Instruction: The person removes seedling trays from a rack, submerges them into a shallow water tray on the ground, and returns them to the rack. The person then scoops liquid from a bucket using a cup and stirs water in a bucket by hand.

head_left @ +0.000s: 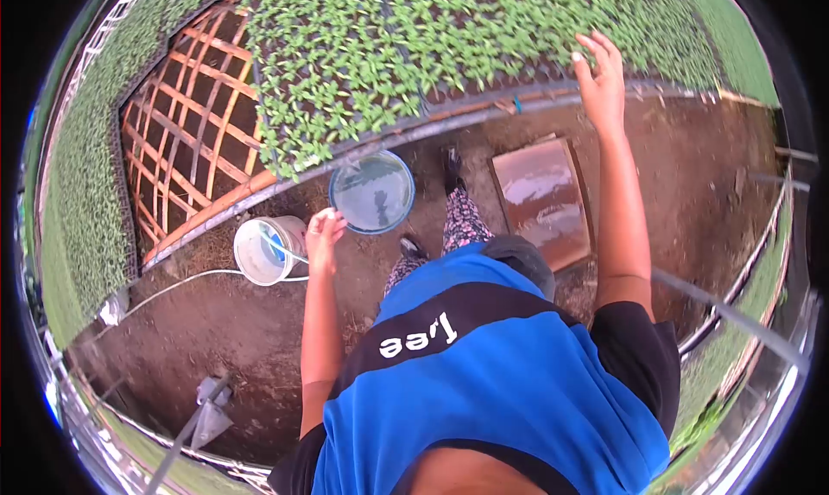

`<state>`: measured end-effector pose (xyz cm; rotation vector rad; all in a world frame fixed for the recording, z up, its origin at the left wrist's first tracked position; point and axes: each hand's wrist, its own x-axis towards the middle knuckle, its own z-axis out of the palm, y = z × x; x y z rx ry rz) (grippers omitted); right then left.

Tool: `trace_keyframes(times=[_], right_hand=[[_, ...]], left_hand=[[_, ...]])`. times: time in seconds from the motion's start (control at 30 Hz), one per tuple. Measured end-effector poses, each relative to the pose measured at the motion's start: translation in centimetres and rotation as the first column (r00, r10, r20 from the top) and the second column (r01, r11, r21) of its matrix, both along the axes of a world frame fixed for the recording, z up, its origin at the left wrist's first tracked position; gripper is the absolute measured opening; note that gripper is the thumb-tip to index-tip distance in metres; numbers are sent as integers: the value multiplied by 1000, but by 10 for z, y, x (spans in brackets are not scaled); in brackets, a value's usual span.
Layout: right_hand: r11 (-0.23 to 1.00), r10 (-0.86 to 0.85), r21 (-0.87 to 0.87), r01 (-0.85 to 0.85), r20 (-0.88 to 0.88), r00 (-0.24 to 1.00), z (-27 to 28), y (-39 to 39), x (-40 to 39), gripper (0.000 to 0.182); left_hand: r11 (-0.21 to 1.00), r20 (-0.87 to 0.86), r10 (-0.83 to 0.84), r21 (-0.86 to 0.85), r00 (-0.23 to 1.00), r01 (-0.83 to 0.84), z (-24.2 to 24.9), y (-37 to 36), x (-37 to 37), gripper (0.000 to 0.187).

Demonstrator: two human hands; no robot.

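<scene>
My left hand [324, 231] hangs low with its fingers curled against the rim of a white bucket [266, 251]; a thin wire handle crosses the bucket's mouth. Just right of that hand lies a round blue basin [373, 193] holding water. My right hand [600, 76] reaches far forward, fingers spread, touching the edge of a raised bed of small green seedlings [414, 37]. I cannot see anything held in it. My blue and black shirt [484, 383] fills the lower middle, and my feet stand on bare soil.
A wooden lattice frame [194, 141] lies bare left of the seedlings. A brown wet board [542, 197] lies on the dirt ahead of my feet. A white hose [181, 283] runs across the soil at left. More green trays [78, 227] line the left side.
</scene>
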<state>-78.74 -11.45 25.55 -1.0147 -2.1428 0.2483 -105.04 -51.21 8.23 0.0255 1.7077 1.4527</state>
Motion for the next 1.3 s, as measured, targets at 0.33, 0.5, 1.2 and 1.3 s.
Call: trace_keyframes(times=[0.33,0.5,1.2,1.3], right_hand=[[608,-713,-425,671,81,697,-91,-240,297,26],[639,-593,-575,512,55,803,-107,-263,288,28],[709,307,-704,48,370,877,-172,-374,200,31],[648,219,-756,93,302,928,-176,-377,147,29]], left_hand=[[402,405,-633,-556,660,727,-84,-329,28,26],[580,-172,-755,-626,633,521,-135,-284,25,26],[273,64,-806,-842,588,465,-136,-401,127,32],[357,60,-648,-857,760,371,-141,-417,96,33]])
